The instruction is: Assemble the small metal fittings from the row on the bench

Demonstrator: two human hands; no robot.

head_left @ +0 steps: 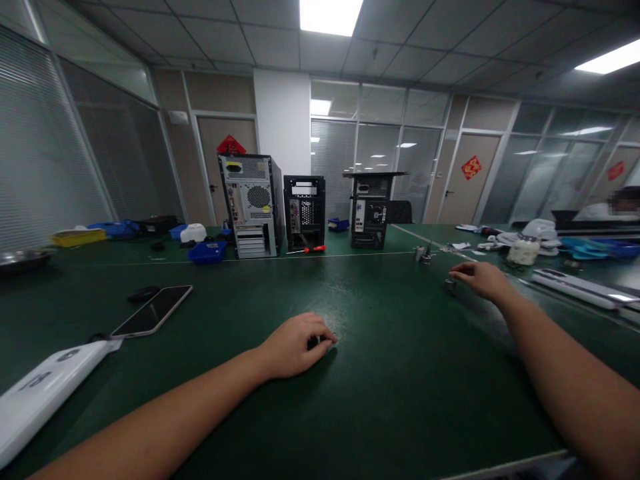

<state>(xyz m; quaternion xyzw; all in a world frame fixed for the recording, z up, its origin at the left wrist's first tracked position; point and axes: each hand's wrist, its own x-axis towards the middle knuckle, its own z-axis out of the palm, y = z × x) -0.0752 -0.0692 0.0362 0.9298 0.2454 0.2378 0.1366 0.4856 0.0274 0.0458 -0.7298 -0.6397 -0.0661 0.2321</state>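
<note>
My left hand (295,343) rests on the green table (380,373) in front of me, fingers curled round a small dark thing that I cannot make out. My right hand (481,278) reaches out to the right, fingers bent down over a small grey metal part (451,285) on the table; whether it grips the part is unclear. Two more small metal parts (423,253) stand a little farther back.
Three computer cases (250,203) (305,212) (371,210) stand at the back, with a red-handled screwdriver (313,249) before them. A phone (153,311) and white device (45,390) lie at left. Blue bins (207,251), a yellow tray (78,237). A person sits far right.
</note>
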